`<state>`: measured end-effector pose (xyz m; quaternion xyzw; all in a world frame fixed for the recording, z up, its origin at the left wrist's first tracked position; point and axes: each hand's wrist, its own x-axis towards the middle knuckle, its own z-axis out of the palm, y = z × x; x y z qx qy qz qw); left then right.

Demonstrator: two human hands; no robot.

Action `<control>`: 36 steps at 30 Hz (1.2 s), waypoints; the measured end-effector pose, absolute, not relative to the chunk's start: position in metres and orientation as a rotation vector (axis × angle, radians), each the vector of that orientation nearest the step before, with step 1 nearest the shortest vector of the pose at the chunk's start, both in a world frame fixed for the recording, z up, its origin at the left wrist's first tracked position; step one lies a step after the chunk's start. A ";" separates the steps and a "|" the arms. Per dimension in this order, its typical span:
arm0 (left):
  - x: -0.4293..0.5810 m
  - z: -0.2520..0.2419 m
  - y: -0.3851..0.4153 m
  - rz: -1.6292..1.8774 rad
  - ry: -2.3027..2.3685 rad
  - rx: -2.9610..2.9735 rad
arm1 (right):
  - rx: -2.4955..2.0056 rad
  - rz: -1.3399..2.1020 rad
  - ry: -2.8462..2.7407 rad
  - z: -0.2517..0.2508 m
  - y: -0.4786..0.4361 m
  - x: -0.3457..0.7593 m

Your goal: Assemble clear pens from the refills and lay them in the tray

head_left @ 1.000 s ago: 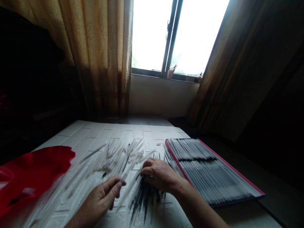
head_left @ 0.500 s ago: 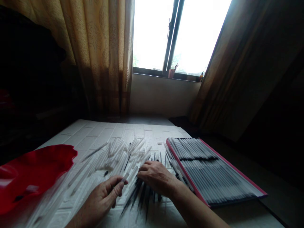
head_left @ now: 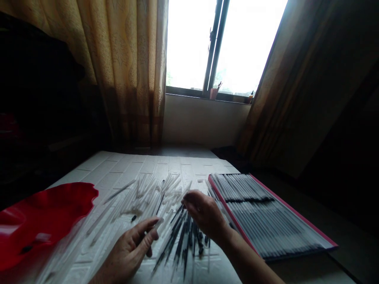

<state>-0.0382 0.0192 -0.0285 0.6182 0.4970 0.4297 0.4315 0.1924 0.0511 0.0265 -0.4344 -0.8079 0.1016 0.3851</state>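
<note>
My left hand [head_left: 134,244] is closed, pinching a short clear tube [head_left: 159,223] between thumb and fingertips, low in the middle of the view. To its right, my right hand [head_left: 204,213] hovers above a fanned pile of thin dark refills [head_left: 180,240]. Its fingers are bent together, and what they hold, if anything, is too hidden to tell. Clear plastic tubes [head_left: 145,193] lie loosely heaped beyond my left hand. A small black cap [head_left: 134,217] rests near them.
At the left edge stands a red wavy-rimmed bowl [head_left: 59,197]. On the right, a pink-edged box [head_left: 266,213] holds two rows of clear pens. The table [head_left: 118,163] has a white brick pattern. Behind it are curtains [head_left: 127,71] and a window.
My right hand has lifted and shifted slightly right and away from the dark refills, uncovering more of them. My left hand has barely moved and keeps the clear tube.
</note>
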 end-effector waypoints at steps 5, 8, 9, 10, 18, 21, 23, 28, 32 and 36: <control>-0.033 -0.025 0.014 1.056 1.235 1.571 | -0.795 1.102 -1.342 0.026 0.043 0.170; -0.031 -0.014 0.011 1.055 1.227 1.558 | -0.749 1.166 -1.262 0.029 0.040 0.165; -0.030 -0.008 0.010 1.045 1.220 1.557 | -0.739 1.169 -1.251 0.031 0.040 0.165; -0.029 -0.003 0.009 0.999 1.207 1.561 | -0.731 1.169 -1.242 0.032 0.040 0.165; -0.024 0.014 0.004 1.007 1.161 1.538 | -0.739 1.286 -1.294 0.028 0.035 0.162; -0.027 0.004 0.005 1.063 1.103 1.562 | -0.744 1.359 -1.489 0.027 0.034 0.166; -0.030 -0.003 0.006 1.111 1.072 1.579 | -0.771 1.342 -1.615 0.030 0.036 0.176; -0.034 -0.006 0.006 1.182 1.060 1.556 | -1.048 0.880 -1.841 0.039 0.043 0.212; -0.034 0.000 0.006 1.192 1.098 1.591 | -1.330 0.541 -2.176 0.041 0.033 0.231; -0.032 0.005 0.004 1.074 1.163 1.712 | -1.479 0.416 -2.352 0.036 0.015 0.237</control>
